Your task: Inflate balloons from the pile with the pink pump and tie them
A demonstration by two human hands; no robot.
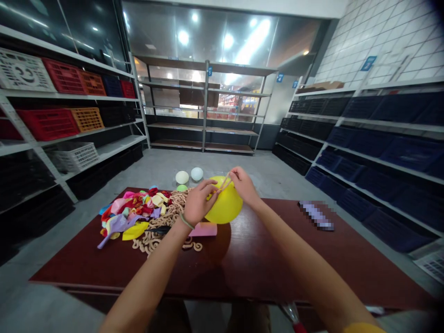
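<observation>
Above the table an inflated yellow balloon [225, 208] sits between and just beyond my hands. A thin tan strand [225, 183] runs taut across the balloon from one hand to the other. My left hand [199, 202] pinches the strand's lower end with thumb and fingers, and my right hand [243, 185] pinches its upper end. Whether the strand is tied to the balloon's neck I cannot tell. Left of my left hand lie tan coiled strands [173, 208] and a heap of colourful deflated balloons [133, 208]. Under my left wrist is a pink block-like piece [204, 229], partly covered.
The dark red table [263, 259] bears a blurred purple item [316, 215] on its right. Beyond its far edge are pale inflated balloons [182, 177]. Shelves with crates [48, 124] stand left, dark bins [364, 145] right, and a metal rack [206, 106] behind.
</observation>
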